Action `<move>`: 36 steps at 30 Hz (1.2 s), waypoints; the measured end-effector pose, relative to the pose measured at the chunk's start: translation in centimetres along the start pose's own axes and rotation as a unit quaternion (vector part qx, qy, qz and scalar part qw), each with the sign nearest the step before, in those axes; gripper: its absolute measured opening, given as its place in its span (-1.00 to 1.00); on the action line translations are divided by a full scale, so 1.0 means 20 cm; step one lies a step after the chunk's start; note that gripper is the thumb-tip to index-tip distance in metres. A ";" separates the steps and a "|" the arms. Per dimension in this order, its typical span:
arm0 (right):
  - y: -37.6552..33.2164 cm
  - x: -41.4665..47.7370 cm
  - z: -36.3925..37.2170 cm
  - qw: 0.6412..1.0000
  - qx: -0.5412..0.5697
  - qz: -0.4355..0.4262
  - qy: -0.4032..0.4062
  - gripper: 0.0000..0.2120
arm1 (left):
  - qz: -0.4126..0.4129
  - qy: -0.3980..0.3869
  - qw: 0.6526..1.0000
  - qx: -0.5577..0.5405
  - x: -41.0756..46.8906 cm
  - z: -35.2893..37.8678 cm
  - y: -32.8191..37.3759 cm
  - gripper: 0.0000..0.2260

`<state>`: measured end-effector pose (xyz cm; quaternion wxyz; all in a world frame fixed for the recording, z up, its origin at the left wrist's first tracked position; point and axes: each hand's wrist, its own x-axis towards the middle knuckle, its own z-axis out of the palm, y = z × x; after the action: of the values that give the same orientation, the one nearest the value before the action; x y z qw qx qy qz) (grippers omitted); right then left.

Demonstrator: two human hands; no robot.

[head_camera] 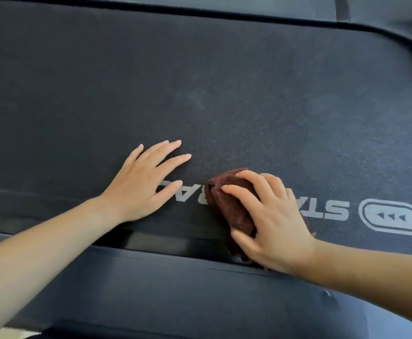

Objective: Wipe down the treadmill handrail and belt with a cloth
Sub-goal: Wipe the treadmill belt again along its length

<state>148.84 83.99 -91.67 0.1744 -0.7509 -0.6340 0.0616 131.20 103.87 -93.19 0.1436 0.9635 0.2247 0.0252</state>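
In the head view, the right hand (273, 216) grips a bunched dark brown cloth (232, 204), fingers curled over it, pressing it on the black treadmill belt (200, 81) beside the near side rail (175, 277). The left hand (141, 184) lies flat on the belt, fingers straight and spread, near the cloth.

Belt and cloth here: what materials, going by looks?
Belt: likely rubber or PVC, matte black, fine pebbled grain, grey printed lettering. Cloth: looks like terry or microfibre, dark brown, fuzzy pile, bunched under the right hand.
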 end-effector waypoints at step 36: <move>0.73 0.30 -0.19 0.978 -0.026 0.187 0.087 -0.48 | 0.068 -0.022 0.997 0.030 0.66 0.15 0.44 -0.40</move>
<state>164.73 87.27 -92.33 0.1948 -0.8629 -0.4662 0.0110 147.12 101.44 -93.67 0.1176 0.9807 0.1562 0.0074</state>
